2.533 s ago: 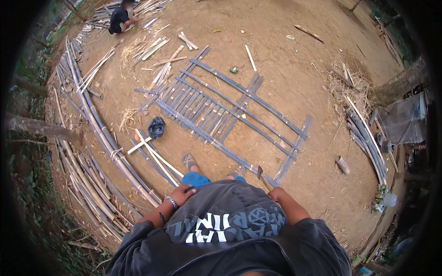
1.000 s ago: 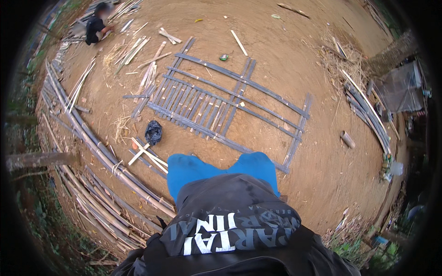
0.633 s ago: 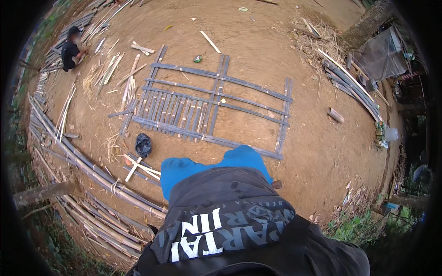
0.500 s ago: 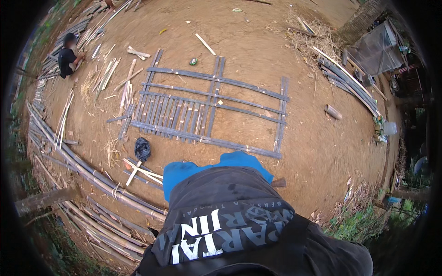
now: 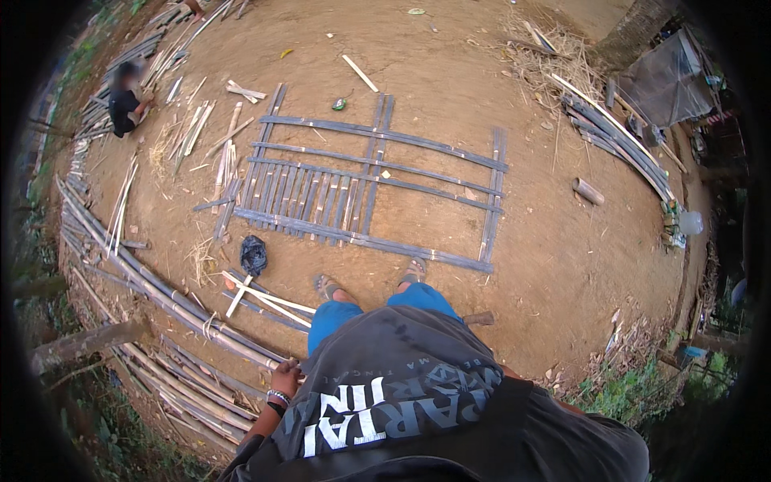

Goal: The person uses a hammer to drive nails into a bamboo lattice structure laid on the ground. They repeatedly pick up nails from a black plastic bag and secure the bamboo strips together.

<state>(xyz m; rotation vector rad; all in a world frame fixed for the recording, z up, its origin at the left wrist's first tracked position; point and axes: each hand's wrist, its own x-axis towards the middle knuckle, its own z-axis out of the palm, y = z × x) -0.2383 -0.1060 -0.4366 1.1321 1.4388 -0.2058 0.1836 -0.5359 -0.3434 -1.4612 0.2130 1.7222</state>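
My left hand (image 5: 285, 377), with bands at its wrist, is beside my left hip against the dark shirt (image 5: 401, 345). Its fingers look curled; whatever they may hold is hidden. My right hand is out of sight, with only a bit of the right forearm (image 5: 569, 407) showing beside the shirt. Beyond my sandalled feet (image 5: 411, 271) a frame of dark split-bamboo strips (image 5: 321, 124) lies flat on the dirt. Short upright slats (image 5: 309, 195) fill its near left part. Neither hand touches the frame.
A black plastic bag (image 5: 254, 255) and crossed pale strips (image 5: 269, 299) lie front left. Long bamboo poles (image 5: 161, 291) run along the left. A person (image 5: 122, 104) squats far left. At right are a bamboo tube (image 5: 589, 191) and a pole bundle (image 5: 618, 143).
My left hand has come into view beside the shirt. My feet now show below the blue shorts, and my body sits slightly further back from the frame.
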